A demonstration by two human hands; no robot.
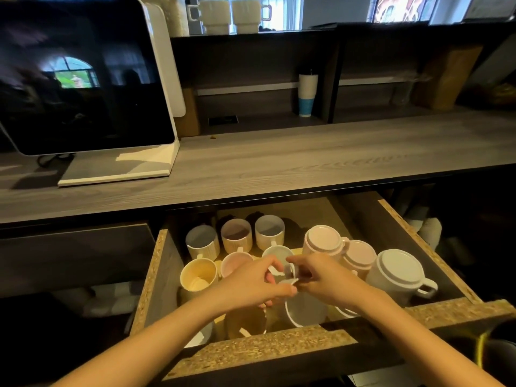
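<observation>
An open wooden drawer (279,350) below the counter holds several mugs, some upright, some upside down. Both my hands reach into its middle. My left hand (251,283) has its fingers curled round a small white mug (287,276) that is mostly hidden between the hands. My right hand (321,277) pinches the same mug from the right, near its handle. A yellow mug (198,277) stands upright to the left of my hands. A large white mug (399,272) stands upside down to the right. A white upright mug (305,310) sits just below my hands.
A grey wood counter (279,163) runs above the drawer. A screen on a white stand (83,79) occupies its left. A stack of paper cups (307,94) stands in the shelf behind. Two white mugs (231,15) sit on the top shelf. Pink upturned mugs (324,240) are at the drawer's back right.
</observation>
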